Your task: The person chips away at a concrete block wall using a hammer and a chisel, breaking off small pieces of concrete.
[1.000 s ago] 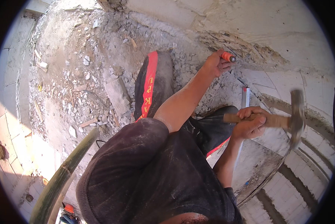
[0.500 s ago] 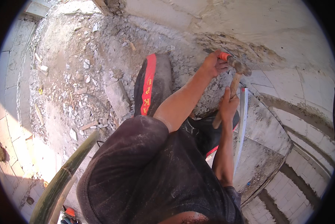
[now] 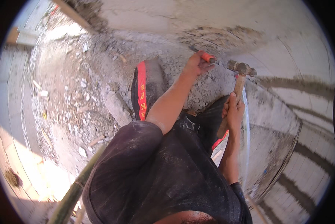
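My left hand (image 3: 195,66) is closed round a chisel with an orange grip (image 3: 207,57). The chisel's dark tip points up and left toward the broken base of the wall (image 3: 217,38). In my right hand (image 3: 233,112) is a hammer (image 3: 240,80) with a pale wooden handle and a dusty metal head. My fingers wrap the lower half of the handle. The hammer head stands to the right of the chisel's struck end, with a gap between them.
Rubble and stone chips (image 3: 83,123) cover the ground at left. A flat block (image 3: 117,108) lies beside my left leg. A long metal straightedge (image 3: 246,138) leans at right, near a grey slab (image 3: 271,112). A bamboo pole (image 3: 76,186) slants in at lower left.
The hammer head, earlier up against the chisel's end, is now apart from it to the right. My view has shifted slightly; both hands keep their grips.
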`<state>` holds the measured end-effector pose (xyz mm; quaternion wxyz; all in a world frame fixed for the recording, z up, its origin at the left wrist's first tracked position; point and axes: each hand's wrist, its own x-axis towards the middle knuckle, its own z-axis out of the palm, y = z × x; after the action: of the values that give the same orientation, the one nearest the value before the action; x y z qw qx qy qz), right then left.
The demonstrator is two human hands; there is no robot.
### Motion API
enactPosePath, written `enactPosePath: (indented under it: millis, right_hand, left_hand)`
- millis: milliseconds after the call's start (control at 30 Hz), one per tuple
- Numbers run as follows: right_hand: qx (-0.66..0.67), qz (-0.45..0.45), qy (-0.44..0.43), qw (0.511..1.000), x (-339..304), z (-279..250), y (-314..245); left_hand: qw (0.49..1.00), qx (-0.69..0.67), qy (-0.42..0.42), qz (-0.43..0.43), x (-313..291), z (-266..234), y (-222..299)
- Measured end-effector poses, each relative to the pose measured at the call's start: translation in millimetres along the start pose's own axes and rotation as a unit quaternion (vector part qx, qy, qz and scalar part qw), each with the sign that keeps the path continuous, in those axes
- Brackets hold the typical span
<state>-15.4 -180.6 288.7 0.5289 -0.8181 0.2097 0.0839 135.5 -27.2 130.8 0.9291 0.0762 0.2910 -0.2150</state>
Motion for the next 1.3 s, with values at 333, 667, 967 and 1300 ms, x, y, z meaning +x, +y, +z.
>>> enactPosePath:
  millis: [333,667,967,1300]
  right_hand:
    - [0.179,0.028,0.111,0.977,-66,-86,49]
    - [0.140,0.101,0.024,0.985,-134,-184,-47]
    - [0.071,0.315,0.065,0.944,-276,-217,16]
    - [0.298,0.604,0.145,0.724,-479,-204,58]
  left_hand:
    - [0.853,0.493,0.150,0.085,-188,-63,-4]
    - [0.805,0.570,0.141,0.087,-369,78,43]
    - [0.793,0.570,0.218,-0.004,-478,177,-11]
    - [0.706,0.705,0.052,0.040,-533,293,-7]
